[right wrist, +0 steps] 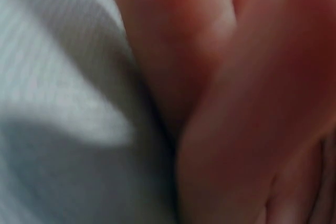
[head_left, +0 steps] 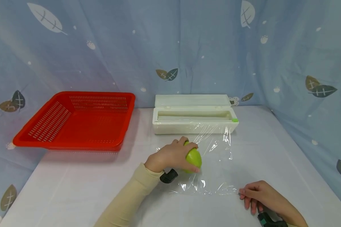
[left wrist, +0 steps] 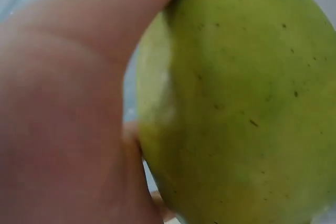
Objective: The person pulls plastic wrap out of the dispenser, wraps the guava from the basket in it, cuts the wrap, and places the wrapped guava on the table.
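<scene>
- One green fruit (head_left: 194,158) sits in the left hand (head_left: 170,156), its fingers and thumb clamped around it (dark specks show on the skin).
- Clear plastic film (head_left: 217,167) spreads beneath the fruit and extends to the right of the left hand.
- Right hand (head_left: 261,197): thumb and forefinger together, pinching the film's near right corner.
- White box (head_left: 170,128), lid (head_left: 192,100) raised: beyond the left hand, on the tabletop (head_left: 272,151).
- Red basket (head_left: 82,145): left of and beyond the left hand.

Glossy plastic film (head_left: 216,160), smooth-skinned fruit (head_left: 194,157), shiny plastic basket (head_left: 68,144), cloth backdrop (head_left: 204,44)
</scene>
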The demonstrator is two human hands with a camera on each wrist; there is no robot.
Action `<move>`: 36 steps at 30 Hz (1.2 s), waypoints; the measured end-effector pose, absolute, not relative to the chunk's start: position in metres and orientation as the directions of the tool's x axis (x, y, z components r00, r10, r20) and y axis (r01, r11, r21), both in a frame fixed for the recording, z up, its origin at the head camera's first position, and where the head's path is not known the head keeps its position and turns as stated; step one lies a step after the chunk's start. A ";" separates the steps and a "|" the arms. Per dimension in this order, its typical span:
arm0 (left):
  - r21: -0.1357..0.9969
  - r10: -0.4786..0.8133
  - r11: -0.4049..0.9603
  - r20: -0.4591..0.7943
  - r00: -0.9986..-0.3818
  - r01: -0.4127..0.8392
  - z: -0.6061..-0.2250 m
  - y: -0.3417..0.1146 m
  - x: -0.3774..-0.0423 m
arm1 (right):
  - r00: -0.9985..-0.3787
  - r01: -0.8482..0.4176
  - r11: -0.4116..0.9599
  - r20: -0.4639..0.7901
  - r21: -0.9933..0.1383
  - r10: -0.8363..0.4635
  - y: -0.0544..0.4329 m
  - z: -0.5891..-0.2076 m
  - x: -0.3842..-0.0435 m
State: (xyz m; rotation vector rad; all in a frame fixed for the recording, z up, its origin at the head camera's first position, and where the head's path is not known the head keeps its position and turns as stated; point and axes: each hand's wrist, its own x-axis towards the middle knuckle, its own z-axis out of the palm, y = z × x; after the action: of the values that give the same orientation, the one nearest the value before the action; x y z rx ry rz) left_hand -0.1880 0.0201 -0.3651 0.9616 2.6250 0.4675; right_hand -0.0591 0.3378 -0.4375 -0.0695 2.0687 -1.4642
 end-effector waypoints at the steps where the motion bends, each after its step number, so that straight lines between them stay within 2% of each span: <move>1: 0.393 0.660 0.728 -0.180 -0.730 0.562 -0.366 0.021 -0.187 | -0.821 0.288 0.391 -0.436 -0.874 -0.369 0.338 -0.437 -0.059; 8: 0.354 0.639 0.744 -0.127 -0.759 0.567 -0.372 0.028 -0.184 | -0.821 0.279 0.401 -0.433 -0.873 -0.372 0.338 -0.436 -0.059; 13: 0.334 0.666 0.721 -0.094 -0.740 0.607 -0.375 0.026 -0.185 | -0.822 0.274 0.404 -0.431 -0.873 -0.373 0.337 -0.434 -0.059; 23: 0.388 0.714 0.673 -0.118 -0.690 0.630 -0.377 0.021 -0.190 | -0.816 0.298 0.392 -0.445 -0.870 -0.369 0.336 -0.434 -0.059; 26: 0.405 0.691 0.686 -0.102 -0.715 0.605 -0.378 0.023 -0.191 | -0.814 0.303 0.384 -0.447 -0.872 -0.372 0.336 -0.435 -0.059; 31: 0.471 0.591 0.713 -0.007 -0.806 0.519 -0.382 0.033 -0.193 | -0.814 0.298 0.381 -0.442 -0.875 -0.378 0.337 -0.436 -0.058; 36: 0.451 0.507 0.758 0.045 -0.860 0.471 -0.393 0.044 -0.191 | -0.814 0.298 0.389 -0.445 -0.872 -0.373 0.338 -0.438 -0.059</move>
State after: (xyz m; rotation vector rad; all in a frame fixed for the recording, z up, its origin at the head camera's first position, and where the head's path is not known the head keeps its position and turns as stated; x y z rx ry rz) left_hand -0.1906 0.0438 -0.3934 0.8002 2.8708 0.7034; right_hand -0.0589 0.3383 -0.4377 -0.0635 2.0561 -1.4635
